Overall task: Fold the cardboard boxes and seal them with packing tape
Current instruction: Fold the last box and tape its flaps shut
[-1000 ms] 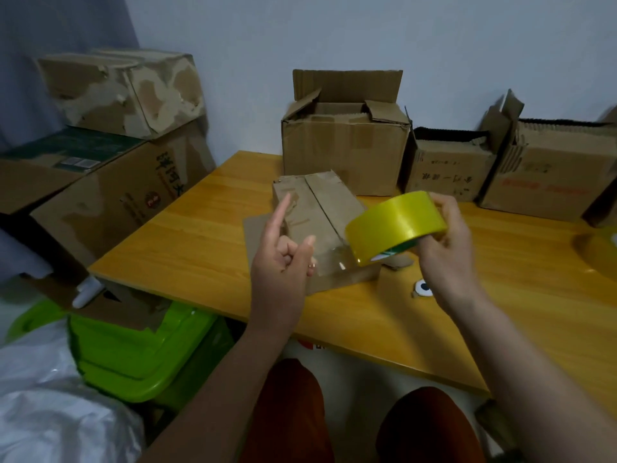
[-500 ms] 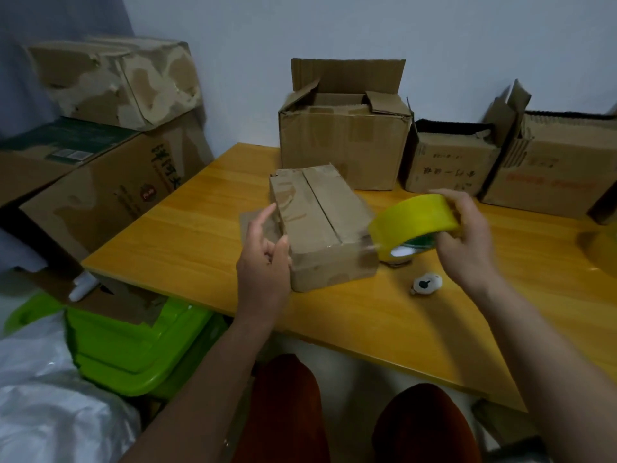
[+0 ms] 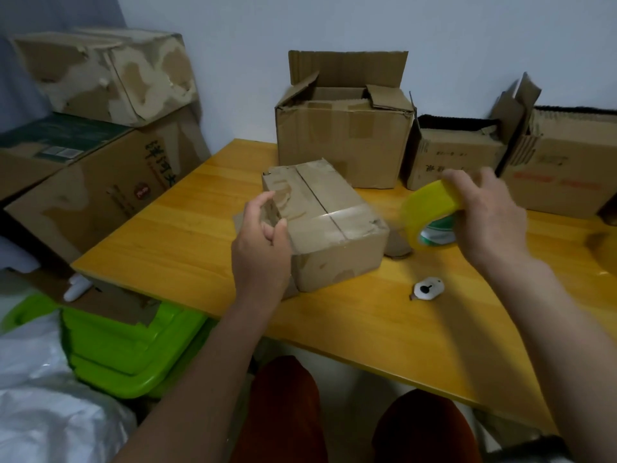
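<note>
A small closed cardboard box (image 3: 329, 222) lies on the yellow wooden table (image 3: 187, 248), its top flaps meeting along a centre seam. A strip of clear tape crosses its near top edge. My left hand (image 3: 262, 242) holds the box's left near corner, fingers curled against its side. My right hand (image 3: 484, 215) grips a yellow roll of packing tape (image 3: 430, 217) just right of the box, above the table. A thin stretch of tape seems to run from the roll to the box.
A small white cutter (image 3: 428, 288) lies on the table in front of the roll. Three open cardboard boxes (image 3: 344, 138) stand along the back wall. Large stacked boxes (image 3: 100, 182) stand left of the table, with green plastic bins (image 3: 133, 345) below.
My left hand dropped from the air onto the box's left corner. The right hand carried the roll rightward and down, drawing tape across the box's near top edge.
</note>
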Demonstrator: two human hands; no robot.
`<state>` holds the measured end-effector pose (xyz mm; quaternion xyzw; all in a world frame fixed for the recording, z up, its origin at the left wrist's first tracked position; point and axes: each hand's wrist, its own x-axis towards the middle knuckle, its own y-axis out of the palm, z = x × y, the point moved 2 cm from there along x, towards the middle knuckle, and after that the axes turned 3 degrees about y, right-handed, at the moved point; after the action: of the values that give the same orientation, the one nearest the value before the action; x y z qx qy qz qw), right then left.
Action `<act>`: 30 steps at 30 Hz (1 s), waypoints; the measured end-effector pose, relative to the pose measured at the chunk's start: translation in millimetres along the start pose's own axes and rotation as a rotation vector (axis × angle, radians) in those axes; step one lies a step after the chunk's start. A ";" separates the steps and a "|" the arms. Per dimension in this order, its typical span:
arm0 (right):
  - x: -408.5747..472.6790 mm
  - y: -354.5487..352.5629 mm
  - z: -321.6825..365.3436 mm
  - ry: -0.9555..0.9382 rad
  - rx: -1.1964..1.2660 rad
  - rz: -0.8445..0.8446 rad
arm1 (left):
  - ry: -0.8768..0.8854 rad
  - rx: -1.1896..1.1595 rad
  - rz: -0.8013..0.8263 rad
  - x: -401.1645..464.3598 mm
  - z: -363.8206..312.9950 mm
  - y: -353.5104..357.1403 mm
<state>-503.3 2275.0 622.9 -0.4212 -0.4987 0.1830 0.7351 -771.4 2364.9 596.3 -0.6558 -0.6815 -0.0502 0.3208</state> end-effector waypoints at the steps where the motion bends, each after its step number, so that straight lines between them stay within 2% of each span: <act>1: 4.6 -0.4 -1.1 -0.009 -0.011 -0.005 | 0.002 0.013 0.002 0.0 -0.5 2.1; 11: 5.6 44.0 13.3 -0.077 -0.143 0.288 | -0.115 0.132 0.058 -13.3 34.2 25.5; 15: 1.2 54.1 17.4 -0.063 -0.116 0.329 | -0.109 0.157 0.072 -18.3 45.4 37.5; 18: 1.4 53.0 20.2 -0.047 -0.117 0.341 | -0.110 0.227 0.199 -12.1 47.1 41.0; 21: -1.7 49.8 24.6 -0.053 -0.128 0.340 | -0.267 0.279 0.416 -10.2 58.2 34.7; 22: -3.4 48.3 27.3 -0.066 -0.133 0.336 | -0.342 0.308 0.423 -8.2 60.7 28.3; 23: -5.5 46.6 31.5 -0.086 -0.142 0.339 | -0.358 0.349 0.348 -6.6 60.3 19.2; 24: -8.9 45.6 37.1 -0.105 -0.149 0.348 | -0.272 0.384 0.205 -4.3 55.2 9.4; 25: -12.2 44.4 43.9 -0.121 -0.150 0.360 | -0.101 0.375 0.059 -2.6 43.4 0.6; 26: -15.9 43.3 51.8 -0.135 -0.149 0.371 | 0.099 0.346 -0.017 -1.3 30.0 -2.8; 27: -19.1 41.9 60.1 -0.147 -0.145 0.377 | 0.257 0.317 0.023 -0.6 17.0 -1.0; 28: -22.2 40.1 68.0 -0.163 -0.137 0.383 | 0.338 0.299 0.165 -1.9 6.2 3.7; 30: -26.9 36.2 81.1 -0.206 -0.093 0.409 | 0.283 0.358 0.522 -10.0 -2.4 14.0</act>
<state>-581.5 2312.8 590.3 -0.5260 -0.4832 0.3472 0.6077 -758.2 2357.0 588.2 -0.7278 -0.4378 0.0636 0.5241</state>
